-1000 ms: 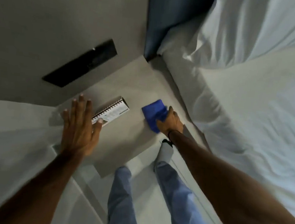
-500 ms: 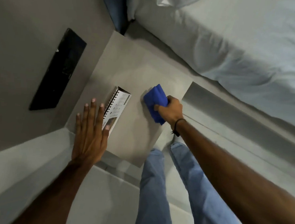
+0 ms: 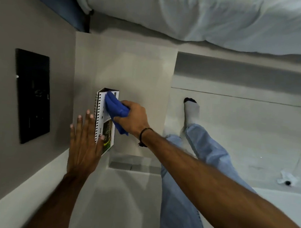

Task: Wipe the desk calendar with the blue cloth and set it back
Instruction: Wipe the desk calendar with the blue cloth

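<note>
A spiral-bound desk calendar [image 3: 103, 126] stands on the grey bedside table [image 3: 140, 73], close to the wall. My right hand [image 3: 135, 118] grips a bunched blue cloth [image 3: 115, 109] and presses it on the calendar's white front page. My left hand [image 3: 84, 144] is flat with fingers spread, resting against the calendar's spiral edge and near corner, thumb on the page. The cloth hides the upper middle of the page.
A black wall panel [image 3: 33, 95] sits on the grey wall to the left. A bed with white sheets [image 3: 208, 15] runs along the top. My legs in blue jeans [image 3: 196, 162] and a socked foot [image 3: 191, 110] are at the right, over the pale floor.
My right hand has carried the blue cloth left from the bare table top onto the calendar's page. My left hand has closed in on the calendar's spiral edge. The camera view has swung round.
</note>
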Tool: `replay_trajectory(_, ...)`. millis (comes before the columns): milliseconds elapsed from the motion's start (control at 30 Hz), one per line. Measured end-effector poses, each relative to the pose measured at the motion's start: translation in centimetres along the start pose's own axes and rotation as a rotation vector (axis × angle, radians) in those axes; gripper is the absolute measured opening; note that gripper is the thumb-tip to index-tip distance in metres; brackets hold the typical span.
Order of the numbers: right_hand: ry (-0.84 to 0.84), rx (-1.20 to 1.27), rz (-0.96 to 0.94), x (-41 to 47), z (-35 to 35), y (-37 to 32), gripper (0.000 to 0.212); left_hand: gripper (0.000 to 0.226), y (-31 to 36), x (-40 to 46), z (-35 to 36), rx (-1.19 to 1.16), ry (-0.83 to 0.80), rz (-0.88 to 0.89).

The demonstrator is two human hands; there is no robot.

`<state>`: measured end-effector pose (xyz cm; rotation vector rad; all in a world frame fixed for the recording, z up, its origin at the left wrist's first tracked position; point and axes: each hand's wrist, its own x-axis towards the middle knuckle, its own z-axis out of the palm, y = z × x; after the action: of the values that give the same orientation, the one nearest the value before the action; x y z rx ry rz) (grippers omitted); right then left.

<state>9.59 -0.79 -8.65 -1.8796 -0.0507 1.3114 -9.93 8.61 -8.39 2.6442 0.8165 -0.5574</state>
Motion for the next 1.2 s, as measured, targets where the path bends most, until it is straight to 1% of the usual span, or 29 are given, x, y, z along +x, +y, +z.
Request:
replay_trajectory(100,-0.091,0.062,0.064,-0.5,0.6,-0.1,0.048,0.075,-0.4,0.2,0.0,0.0,-0.026,0.005)
replay_trajectory(200,-0.169,0.124,0.128,-0.7,0.5,-0.4,0.045,0.074,-0.7,0.2,0.0,-0.002,-0.043,0.031)
replay_trajectory(400,-0.091,0.404,0.311,0.3,0.1,-1.5,0.039,0.073,-0.8,0.3,0.0,-0.042,-0.025,0.05)
replay_trajectory(533,-0.217,0.336,0.351,0.6,0.8,-2.1,0.048,0.076,-0.8,0.3,0.1,-0.072,-0.058,0.019)
replay_trajectory(600,-0.238,0.388,0.367,1.2,0.4,-2.6,0.049,0.075,-0.8,0.4,0.1,-0.093,-0.077,0.0)
replay_trajectory(700,-0.155,0.599,0.414,2.3,-0.3,-3.3,0.047,0.073,-0.9,0.4,0.1,-0.097,-0.085,-0.008)
replay_trajectory(733,-0.124,0.619,0.419,2.5,-0.2,-3.3,0.045,0.073,-1.0,0.3,0.1,-0.092,-0.081,-0.004)
replay_trajectory(800,-0.111,0.526,0.41,2.4,0.4,-3.0,0.045,0.074,-1.1,0.4,0.2,-0.086,-0.071,0.006)
replay_trajectory(900,-0.2,0.265,0.384,2.0,0.8,-2.3,0.047,0.075,-1.2,0.4,0.4,-0.068,-0.062,0.018)
replay_trajectory(933,-0.219,0.246,0.382,2.0,0.7,-2.3,0.047,0.076,-1.3,0.4,0.4,-0.068,-0.062,0.018)
replay_trajectory(1000,-0.206,0.362,0.396,2.5,0.1,-2.7,0.041,0.075,-1.3,0.4,0.4,-0.079,-0.073,0.008)
replay_trajectory(1067,-0.135,0.57,0.435,3.2,-0.5,-3.4,0.031,0.075,-1.3,0.4,0.3,-0.077,-0.088,0.005)
replay_trajectory(1100,-0.093,0.647,0.451,3.5,-0.6,-3.4,0.03,0.074,-1.3,0.4,0.3,-0.073,-0.092,0.009)
replay_trajectory(1133,-0.065,0.677,0.457,3.6,-0.5,-3.2,0.032,0.074,-1.3,0.4,0.2,-0.071,-0.093,0.012)
replay_trajectory(1167,-0.05,0.648,0.453,3.6,-0.2,-2.8,0.036,0.074,-1.3,0.4,0.2,-0.072,-0.09,0.013)
replay_trajectory(1200,-0.048,0.555,0.442,3.4,0.3,-2.2,0.039,0.074,-1.3,0.5,0.2,-0.076,-0.085,0.012)
